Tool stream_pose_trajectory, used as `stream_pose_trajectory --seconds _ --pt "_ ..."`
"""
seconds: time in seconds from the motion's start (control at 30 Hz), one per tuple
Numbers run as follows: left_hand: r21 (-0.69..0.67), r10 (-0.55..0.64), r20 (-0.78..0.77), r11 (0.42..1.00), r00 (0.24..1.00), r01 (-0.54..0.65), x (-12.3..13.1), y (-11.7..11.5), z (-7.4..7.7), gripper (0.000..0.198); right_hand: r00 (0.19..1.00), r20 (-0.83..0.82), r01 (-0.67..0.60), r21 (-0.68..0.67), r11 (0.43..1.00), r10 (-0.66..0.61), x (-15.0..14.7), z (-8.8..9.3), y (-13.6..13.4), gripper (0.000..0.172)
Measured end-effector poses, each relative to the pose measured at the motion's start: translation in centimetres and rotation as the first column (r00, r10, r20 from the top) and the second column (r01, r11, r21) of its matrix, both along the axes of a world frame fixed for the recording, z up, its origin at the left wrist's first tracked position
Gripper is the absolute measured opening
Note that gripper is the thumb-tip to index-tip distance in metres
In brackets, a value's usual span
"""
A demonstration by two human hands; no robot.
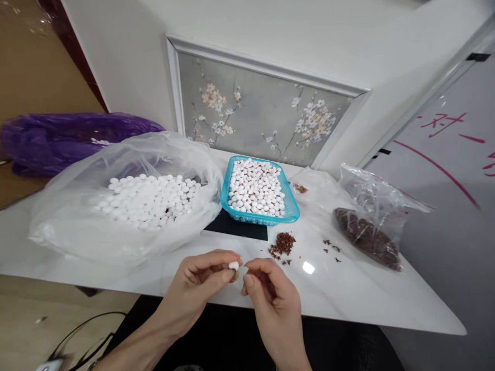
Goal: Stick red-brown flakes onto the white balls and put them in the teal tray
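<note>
The left hand (204, 281) pinches a white ball (233, 266); the right hand (276, 296), I can't tell. Blue basket (263, 219) and cloudy bag (77, 206) hold more; the zip bag (371, 193), brown bits (363, 234).

A handwritten whiteboard (433, 170) and marble-look table (367, 296) suggest an office

The balls (256, 189) are white, the basket (266, 220) turquoise, the crumbs (283, 243) reddish-brown (the grey panel (255, 98) bears peach-and-white blossoms (316, 121)).

White table (371, 293) bears translucent bag (104, 245), brown pile (284, 243), zip bag (373, 206)
</note>
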State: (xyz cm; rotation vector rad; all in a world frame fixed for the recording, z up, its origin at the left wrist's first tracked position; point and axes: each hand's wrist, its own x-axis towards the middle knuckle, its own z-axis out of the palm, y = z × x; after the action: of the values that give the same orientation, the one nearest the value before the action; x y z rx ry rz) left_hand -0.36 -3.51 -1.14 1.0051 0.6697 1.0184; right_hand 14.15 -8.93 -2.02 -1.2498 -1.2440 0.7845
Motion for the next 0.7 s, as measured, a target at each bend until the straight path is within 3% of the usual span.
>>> stream_pose_trajectory --seconds 0.1,0.23,0.37,0.53,0.7 --pt "0.119 -0.009 -0.071 0.993 0.997 0.017 0.1 -0.3 0.2 0.018 0.996 -0.081 -0.029 0.015 0.999 0.030 -0.4 0.9 -0.2 0.007" --pt "0.151 0.024 -0.030 0.988 0.999 -0.019 0.1 -0.8 0.2 0.018 0.997 -0.065 -0.041 0.024 0.999 0.043 -0.7 1.5 -0.1 0.009" --pt "0.196 0.020 -0.113 0.981 0.993 0.003 -0.1 -0.5 -0.3 0.017 0.999 -0.050 -0.019 -0.005 1.000 0.019 -0.7 1.3 0.0 0.009" --pt "0.164 0.058 -0.166 0.986 0.984 -0.031 -0.1 0.0 -1.2 0.014 0.998 -0.055 0.007 0.019 1.000 -0.006 -0.9 0.6 -0.1 0.010" --pt "0.095 0.082 -0.126 0.993 0.989 -0.070 0.6 -0.4 -1.0 0.011 0.995 -0.030 0.094 0.094 0.991 -0.091 -1.7 -0.3 -0.1 0.014"
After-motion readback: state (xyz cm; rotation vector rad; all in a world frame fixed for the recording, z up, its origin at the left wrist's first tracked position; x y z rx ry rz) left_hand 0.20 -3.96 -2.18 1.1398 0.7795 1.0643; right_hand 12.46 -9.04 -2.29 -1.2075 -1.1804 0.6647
